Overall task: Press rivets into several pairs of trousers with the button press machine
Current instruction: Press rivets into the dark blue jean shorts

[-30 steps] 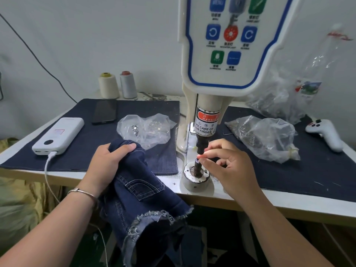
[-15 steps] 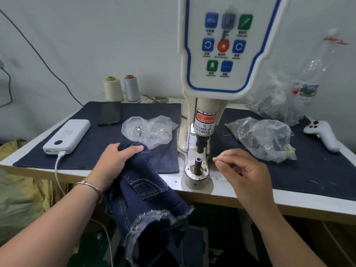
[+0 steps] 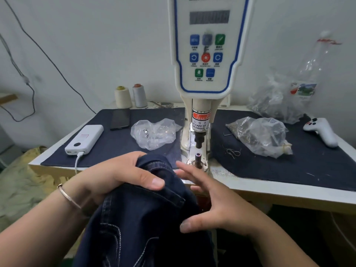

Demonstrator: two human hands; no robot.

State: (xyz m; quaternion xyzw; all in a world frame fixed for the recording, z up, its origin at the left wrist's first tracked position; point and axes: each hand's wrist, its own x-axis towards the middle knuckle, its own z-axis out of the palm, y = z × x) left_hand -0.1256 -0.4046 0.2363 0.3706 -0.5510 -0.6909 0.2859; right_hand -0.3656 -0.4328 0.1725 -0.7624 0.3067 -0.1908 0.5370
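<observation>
Withdrawn from the lower die post [image 3: 198, 158] since half a second ago: right hand [image 3: 215, 205], now spread-fingered and nearer the body, closing on the denim trousers [image 3: 142, 212]. Raised and drawn in over the same interval: trousers, bunched higher at the table [image 3: 289, 191] edge. Left hand [image 3: 119, 176] clenched round the upper fold, thumb pressed across a seam, presumably to keep the rivet spot exposed and taut. Right-hand grip released, fingers straight, holding nothing; thumb just beside the cloth, contact not certain. Trousers located in front of the die post and below it, not yet laid over it; bulk hanging off the table edge toward the lap. Cloth lying under the left grip and left of the right palm. Small cap apparently seated on the die post, directly under the punch [image 3: 199, 140]; gap between them open. Bags of hardware [image 3: 154, 134] left and right of the post, untouched.
</observation>
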